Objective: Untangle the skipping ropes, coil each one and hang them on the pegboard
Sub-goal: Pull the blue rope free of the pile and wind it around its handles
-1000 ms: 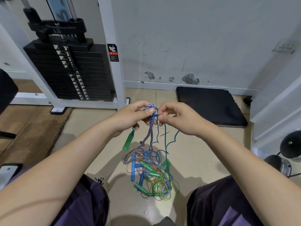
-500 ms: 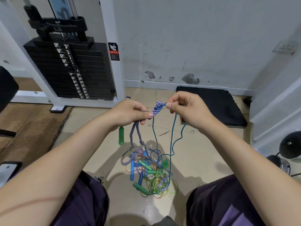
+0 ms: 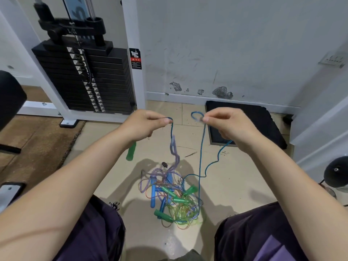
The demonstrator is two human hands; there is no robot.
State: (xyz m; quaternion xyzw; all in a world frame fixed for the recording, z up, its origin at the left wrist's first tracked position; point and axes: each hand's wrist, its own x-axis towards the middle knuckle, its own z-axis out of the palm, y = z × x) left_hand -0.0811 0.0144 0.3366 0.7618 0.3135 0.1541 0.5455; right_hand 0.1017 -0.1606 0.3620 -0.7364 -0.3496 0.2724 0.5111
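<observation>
A beige tiled floor (image 3: 235, 187) is bounded by a scuffed white wall (image 3: 226, 44). One black weight stack (image 3: 88, 80) and one black mat (image 3: 250, 121) are seen. A thin teal rope (image 3: 201, 157) is pinched by the left hand (image 3: 143, 125) and right hand (image 3: 227, 125), above the tangle (image 3: 173, 196), where four green handles are counted.

Left hand (image 3: 143, 126) pinches the thin blue rope (image 3: 201, 157) at ten o'clock of the tangled pile (image 3: 169, 196), right hand (image 3: 226, 125) pinches its loop at one o'clock, a green handle (image 3: 131, 151) dangling under the left hand.
</observation>
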